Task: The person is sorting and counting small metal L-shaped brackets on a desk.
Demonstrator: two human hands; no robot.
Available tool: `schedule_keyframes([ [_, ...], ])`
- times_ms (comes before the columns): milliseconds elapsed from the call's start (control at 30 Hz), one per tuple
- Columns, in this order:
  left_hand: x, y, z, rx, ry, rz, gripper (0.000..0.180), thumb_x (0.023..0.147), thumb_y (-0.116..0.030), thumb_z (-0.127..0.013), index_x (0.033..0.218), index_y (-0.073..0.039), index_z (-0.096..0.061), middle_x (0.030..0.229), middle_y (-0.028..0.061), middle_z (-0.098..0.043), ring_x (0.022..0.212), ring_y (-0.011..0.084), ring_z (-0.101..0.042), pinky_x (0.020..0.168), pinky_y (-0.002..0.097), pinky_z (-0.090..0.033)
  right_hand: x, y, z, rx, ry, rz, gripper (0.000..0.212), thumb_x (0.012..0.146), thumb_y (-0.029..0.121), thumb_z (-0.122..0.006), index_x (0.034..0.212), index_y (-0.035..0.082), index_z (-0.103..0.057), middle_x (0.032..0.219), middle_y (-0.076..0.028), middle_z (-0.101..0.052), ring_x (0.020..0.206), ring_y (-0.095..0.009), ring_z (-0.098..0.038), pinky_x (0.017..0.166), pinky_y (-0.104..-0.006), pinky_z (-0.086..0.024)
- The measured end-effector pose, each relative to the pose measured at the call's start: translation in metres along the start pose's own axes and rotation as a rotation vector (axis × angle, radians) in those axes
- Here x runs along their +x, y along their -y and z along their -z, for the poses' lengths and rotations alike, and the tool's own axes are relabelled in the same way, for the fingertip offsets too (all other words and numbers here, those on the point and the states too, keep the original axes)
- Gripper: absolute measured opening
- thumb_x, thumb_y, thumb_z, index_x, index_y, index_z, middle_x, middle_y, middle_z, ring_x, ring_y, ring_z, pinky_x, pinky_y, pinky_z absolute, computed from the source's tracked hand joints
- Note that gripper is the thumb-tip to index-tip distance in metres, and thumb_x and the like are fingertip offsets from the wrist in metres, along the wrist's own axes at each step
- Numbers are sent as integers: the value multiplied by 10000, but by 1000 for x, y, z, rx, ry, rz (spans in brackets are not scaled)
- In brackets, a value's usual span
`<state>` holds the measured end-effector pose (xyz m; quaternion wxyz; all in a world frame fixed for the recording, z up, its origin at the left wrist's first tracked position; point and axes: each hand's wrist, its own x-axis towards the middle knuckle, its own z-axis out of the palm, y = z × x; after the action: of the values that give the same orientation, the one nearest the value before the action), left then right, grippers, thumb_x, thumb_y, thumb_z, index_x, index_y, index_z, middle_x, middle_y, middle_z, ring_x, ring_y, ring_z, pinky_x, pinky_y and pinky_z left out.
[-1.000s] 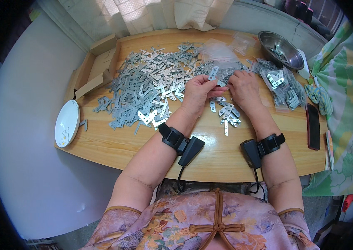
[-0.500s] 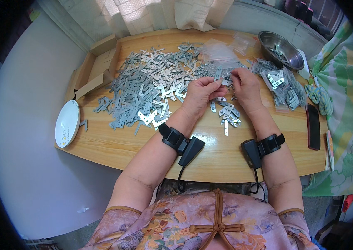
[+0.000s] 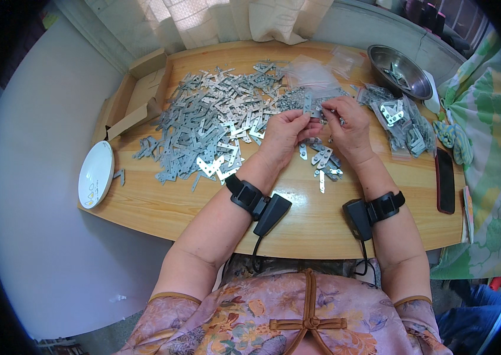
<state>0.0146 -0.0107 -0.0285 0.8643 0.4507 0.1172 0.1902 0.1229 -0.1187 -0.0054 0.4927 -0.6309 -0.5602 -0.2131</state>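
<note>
My left hand (image 3: 286, 131) pinches a flat metal corner bracket (image 3: 308, 104) between thumb and fingers, holding it upright above the table. Close to its right, my right hand (image 3: 351, 125) has its thumb and fingertips pressed together. Whatever is between those fingertips is too small to make out. Below the hands lies a small cluster of corner brackets with screws in them (image 3: 322, 158). A large heap of loose brackets (image 3: 209, 118) spreads to the left. Behind the hands is a pile of small screws (image 3: 292, 97).
Clear plastic bags (image 3: 311, 76) lie at the back. Bagged brackets (image 3: 407, 130), a steel bowl (image 3: 401, 71) and a phone (image 3: 445, 180) are on the right. On the left stand an open cardboard box (image 3: 138, 89) and a tilted white plate (image 3: 97, 174). A person's blue-clad leg (image 3: 469, 316) shows lower right.
My right hand has shifted slightly left, bringing its fingertips closer to the bracket. The left hand has barely moved. A person's blue-clad leg has come into view at the lower right.
</note>
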Motion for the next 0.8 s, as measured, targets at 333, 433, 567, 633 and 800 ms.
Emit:
schedule_keyframes([
  [333, 0, 0, -1, -32, 9, -40, 163, 859, -69, -490, 944, 58, -547, 884, 141, -600, 777, 187, -615, 701, 250, -522, -2, 3, -4, -70, 25, 61, 126, 624, 42, -645, 736, 40, -586, 733, -85, -563, 692, -253, -551, 586, -318, -446],
  [433, -1, 1, -1, -39, 1, -53, 158, 858, -66, -490, 927, 64, -548, 859, 143, -604, 755, 187, -621, 678, 245, -527, -2, 2, -4, -97, 26, 70, 115, 623, 58, -653, 720, 45, -593, 727, -80, -557, 698, -246, -552, 582, -314, -448],
  [567, 1, 1, 2, -29, 52, -34, 186, 866, -97, -489, 968, 51, -541, 922, 138, -592, 811, 190, -605, 732, 253, -514, -1, 2, -4, -103, 24, 70, 112, 627, 60, -650, 727, 48, -601, 730, -77, -552, 701, -244, -551, 584, -312, -448],
  [633, 1, 2, 2, -38, 57, -39, 190, 868, -100, -487, 970, 51, -540, 925, 138, -591, 812, 190, -605, 733, 254, -514, -2, 0, -5, -95, 19, 41, 111, 629, 62, -648, 732, 48, -608, 738, -76, -552, 701, -242, -550, 587, -311, -448],
  [800, 0, 0, 0, -36, 61, -45, 198, 872, -109, -483, 973, 52, -539, 927, 136, -590, 813, 187, -603, 734, 254, -513, -1, 1, -4, -107, 22, 65, 109, 632, 58, -642, 737, 49, -611, 742, -73, -553, 703, -241, -548, 589, -312, -447],
])
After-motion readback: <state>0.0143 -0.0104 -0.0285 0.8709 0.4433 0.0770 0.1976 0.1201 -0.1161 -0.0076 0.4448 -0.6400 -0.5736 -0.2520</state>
